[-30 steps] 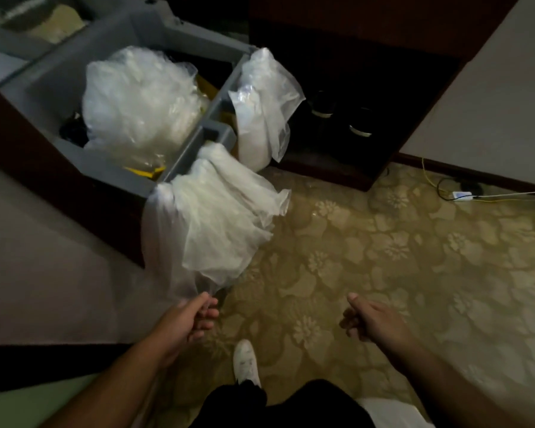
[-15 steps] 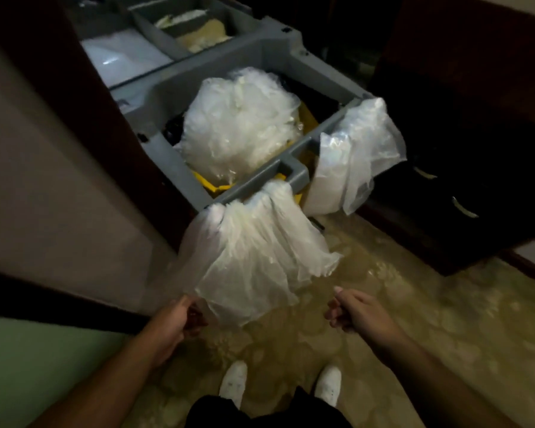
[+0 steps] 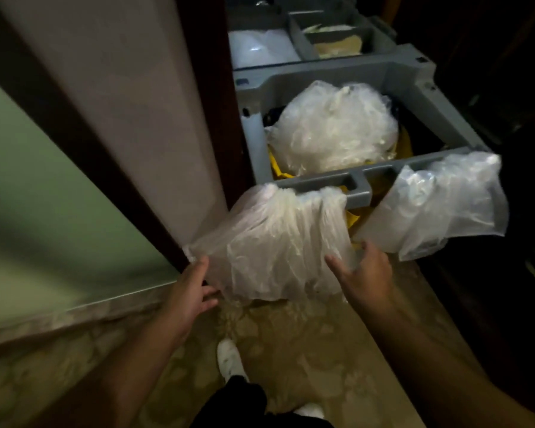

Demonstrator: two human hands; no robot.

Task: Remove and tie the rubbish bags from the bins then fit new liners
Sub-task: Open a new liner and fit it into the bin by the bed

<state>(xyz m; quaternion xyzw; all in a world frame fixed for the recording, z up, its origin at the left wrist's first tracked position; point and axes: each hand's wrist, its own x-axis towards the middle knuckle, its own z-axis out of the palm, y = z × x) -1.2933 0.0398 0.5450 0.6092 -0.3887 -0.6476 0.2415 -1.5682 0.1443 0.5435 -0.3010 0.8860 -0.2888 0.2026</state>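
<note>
My left hand lies open at the lower left edge of the bundle of clear liners, its fingers fairly straight against the plastic. My right hand is open too, fingers spread on the bundle's lower right edge. The liners hang over the handle of the grey cart in mid-frame. To their right hangs a second bundle. Above them, a full clear rubbish bag sits in the cart's bin. My white shoe stands on the patterned carpet below.
</note>
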